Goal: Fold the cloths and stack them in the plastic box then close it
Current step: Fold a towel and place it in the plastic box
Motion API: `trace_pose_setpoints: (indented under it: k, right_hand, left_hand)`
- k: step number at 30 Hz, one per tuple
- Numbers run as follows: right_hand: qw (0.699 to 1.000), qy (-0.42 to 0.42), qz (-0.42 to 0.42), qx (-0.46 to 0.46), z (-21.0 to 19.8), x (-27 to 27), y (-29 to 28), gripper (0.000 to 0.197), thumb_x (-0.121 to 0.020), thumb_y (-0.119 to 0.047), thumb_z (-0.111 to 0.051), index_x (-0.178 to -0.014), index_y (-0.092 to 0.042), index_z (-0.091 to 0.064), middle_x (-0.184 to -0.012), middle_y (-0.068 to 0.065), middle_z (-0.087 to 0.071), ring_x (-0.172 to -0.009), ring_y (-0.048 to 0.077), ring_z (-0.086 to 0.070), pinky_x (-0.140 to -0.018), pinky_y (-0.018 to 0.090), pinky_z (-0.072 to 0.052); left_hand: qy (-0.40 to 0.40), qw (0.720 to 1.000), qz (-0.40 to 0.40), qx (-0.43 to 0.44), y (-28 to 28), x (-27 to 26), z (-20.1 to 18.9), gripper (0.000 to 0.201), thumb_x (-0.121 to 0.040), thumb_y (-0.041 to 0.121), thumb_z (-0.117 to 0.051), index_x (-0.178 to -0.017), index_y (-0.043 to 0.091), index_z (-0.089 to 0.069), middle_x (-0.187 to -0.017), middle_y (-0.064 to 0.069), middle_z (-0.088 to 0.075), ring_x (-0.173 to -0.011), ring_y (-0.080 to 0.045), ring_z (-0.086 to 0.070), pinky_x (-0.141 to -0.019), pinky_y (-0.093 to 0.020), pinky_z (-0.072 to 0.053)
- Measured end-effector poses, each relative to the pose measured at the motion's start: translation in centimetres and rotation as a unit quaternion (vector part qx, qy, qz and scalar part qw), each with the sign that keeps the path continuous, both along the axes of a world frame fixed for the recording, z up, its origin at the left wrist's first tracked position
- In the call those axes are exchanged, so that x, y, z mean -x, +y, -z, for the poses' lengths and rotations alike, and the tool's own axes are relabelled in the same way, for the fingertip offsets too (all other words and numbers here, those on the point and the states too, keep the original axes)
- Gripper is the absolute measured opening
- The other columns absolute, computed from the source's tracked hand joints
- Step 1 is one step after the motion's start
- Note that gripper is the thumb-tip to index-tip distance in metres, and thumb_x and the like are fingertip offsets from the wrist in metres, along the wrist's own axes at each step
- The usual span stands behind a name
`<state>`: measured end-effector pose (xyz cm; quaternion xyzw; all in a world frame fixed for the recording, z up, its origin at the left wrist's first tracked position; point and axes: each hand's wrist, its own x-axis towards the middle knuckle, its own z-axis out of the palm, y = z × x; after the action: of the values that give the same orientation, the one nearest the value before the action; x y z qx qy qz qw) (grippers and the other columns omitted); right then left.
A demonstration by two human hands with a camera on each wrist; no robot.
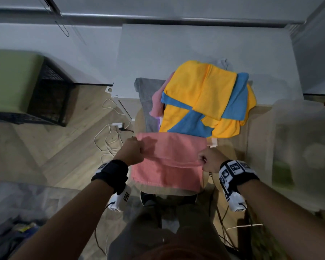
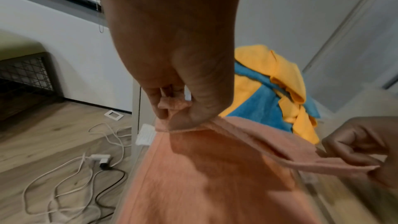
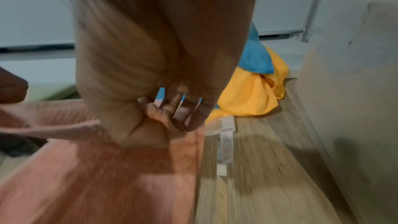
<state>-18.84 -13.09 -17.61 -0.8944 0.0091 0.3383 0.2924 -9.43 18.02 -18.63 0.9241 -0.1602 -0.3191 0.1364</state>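
Observation:
A pink cloth (image 1: pixel 169 166) (image 2: pixel 215 176) (image 3: pixel 96 185) lies spread at the near end of a small wooden table (image 1: pixel 257 132). Its upper layer is lifted along one edge. My left hand (image 1: pixel 139 151) (image 2: pixel 172 108) pinches the left end of that edge. At the right end, my right hand (image 1: pixel 203 160) (image 3: pixel 170 117) grips the same edge. Behind the pink cloth sits a loose pile: yellow cloth (image 1: pixel 201 89), blue cloth (image 1: pixel 235 98), grey cloth (image 1: pixel 146 94). A large translucent plastic box (image 1: pixel 304 139) stands to the right, blurred.
White cables (image 1: pixel 111 139) and a plug lie on the wood floor at the left. A black mesh crate (image 1: pixel 51 94) with a green top stands further left. A white panel (image 1: pixel 195 49) leans behind the table. A clear plastic clip (image 3: pixel 225 135) sits just right of the pink cloth.

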Motion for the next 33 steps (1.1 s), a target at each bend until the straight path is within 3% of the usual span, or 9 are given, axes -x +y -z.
trace_pose_setpoints:
  k: [5, 9, 14, 19, 22, 26, 28, 30, 33]
  right_hand:
    - [0.99, 0.11, -0.069, 0.045, 3.0, 3.0, 1.0, 0.027, -0.07, 0.003, -0.06, -0.059, -0.021, -0.055, -0.066, -0.008, -0.056, -0.059, 0.002, -0.049, -0.051, 0.012, -0.035]
    - [0.983, 0.178, -0.028, 0.037, 4.5, 4.7, 1.7, 0.026, -0.074, -0.002, -0.063, -0.08, -0.026, -0.068, -0.089, -0.011, -0.062, -0.085, 0.012, -0.061, -0.057, 0.012, -0.041]
    - [0.992, 0.087, 0.089, 0.024, 6.4, 4.4, 2.7, 0.016, -0.081, -0.005, -0.064, -0.08, -0.021, -0.062, -0.095, 0.002, -0.066, -0.09, 0.023, -0.064, -0.077, 0.029, -0.052]
    - [0.976, 0.004, 0.215, 0.043, 8.8, 3.6, 3.0, 0.034, -0.079, -0.011, -0.068, -0.109, -0.018, -0.055, -0.122, 0.002, -0.046, -0.096, 0.025, -0.058, -0.085, 0.037, -0.05]
    - [0.972, 0.04, 0.224, 0.06, 10.3, 3.5, 2.5, 0.041, -0.081, -0.013, -0.069, -0.119, -0.019, -0.056, -0.137, 0.008, -0.041, -0.109, 0.03, -0.058, -0.094, 0.039, -0.049]
    - [0.978, 0.073, 0.179, 0.083, 10.6, 4.0, 2.0, 0.05, -0.08, -0.019, -0.07, -0.128, -0.021, -0.054, -0.141, 0.005, -0.036, -0.122, 0.03, -0.049, -0.101, 0.039, -0.045]
    - [0.979, 0.062, 0.182, 0.073, 10.4, 4.1, 2.0, 0.05, -0.079, -0.02, -0.07, -0.127, -0.021, -0.055, -0.14, 0.004, -0.036, -0.121, 0.029, -0.05, -0.101, 0.04, -0.045]
    - [0.979, 0.036, 0.195, 0.045, 10.2, 4.3, 2.0, 0.047, -0.078, -0.017, -0.071, -0.122, -0.021, -0.057, -0.137, 0.004, -0.039, -0.116, 0.027, -0.053, -0.098, 0.039, -0.047]
    - [0.986, 0.007, 0.169, 0.007, 9.7, 4.8, 2.1, 0.039, -0.078, -0.011, -0.07, -0.116, -0.017, -0.063, -0.126, 0.006, -0.045, -0.114, 0.023, -0.053, -0.096, 0.035, -0.047]
  left_hand:
    - [0.052, 0.994, 0.04, -0.086, 1.0, 2.8, 2.9, 0.007, -0.072, 0.014, -0.056, -0.076, 0.016, -0.061, -0.085, -0.006, -0.041, -0.095, -0.034, -0.051, -0.075, -0.03, -0.039]
    - [0.096, 0.981, 0.087, -0.144, 0.7, 4.1, 4.9, 0.026, -0.082, 0.026, -0.056, -0.101, 0.014, -0.068, -0.103, -0.01, -0.061, -0.109, -0.031, -0.045, -0.096, -0.039, -0.035]
    - [0.038, 0.991, -0.08, -0.102, 0.0, 4.4, 6.3, 0.032, -0.082, 0.019, -0.059, -0.111, 0.005, -0.06, -0.111, -0.019, -0.055, -0.107, -0.038, -0.05, -0.092, -0.039, -0.039]
    - [0.027, 0.976, -0.203, -0.078, -1.0, 4.4, 8.1, 0.062, -0.09, 0.033, -0.058, -0.13, -0.009, -0.036, -0.124, -0.024, -0.042, -0.117, -0.04, -0.043, -0.097, -0.046, -0.037]
    - [0.014, 0.965, -0.255, -0.058, -1.5, 4.4, 9.6, 0.057, -0.087, 0.035, -0.042, -0.118, -0.013, -0.043, -0.116, -0.028, -0.048, -0.109, -0.044, -0.051, -0.091, -0.046, -0.04]
    - [0.04, 0.958, -0.274, -0.079, -1.3, 4.4, 10.3, 0.053, -0.085, 0.042, -0.057, -0.109, -0.005, -0.058, -0.107, -0.023, -0.059, -0.107, -0.041, -0.053, -0.094, -0.042, -0.039]
    - [0.041, 0.962, -0.266, -0.055, -1.0, 4.4, 10.3, 0.043, -0.085, 0.04, -0.057, -0.091, -0.002, -0.065, -0.092, -0.022, -0.063, -0.099, -0.041, -0.057, -0.086, -0.039, -0.042]
    - [0.045, 0.963, -0.264, -0.01, -1.4, 4.6, 9.6, 0.037, -0.084, 0.035, -0.055, -0.081, -0.001, -0.06, -0.078, -0.017, -0.058, -0.082, -0.035, -0.058, -0.07, -0.036, -0.04]
    - [0.019, 0.96, -0.277, 0.033, -2.4, 5.1, 8.7, 0.024, -0.082, 0.022, -0.06, -0.085, 0.003, -0.046, -0.075, -0.008, -0.05, -0.069, -0.029, -0.046, -0.064, -0.035, -0.034]
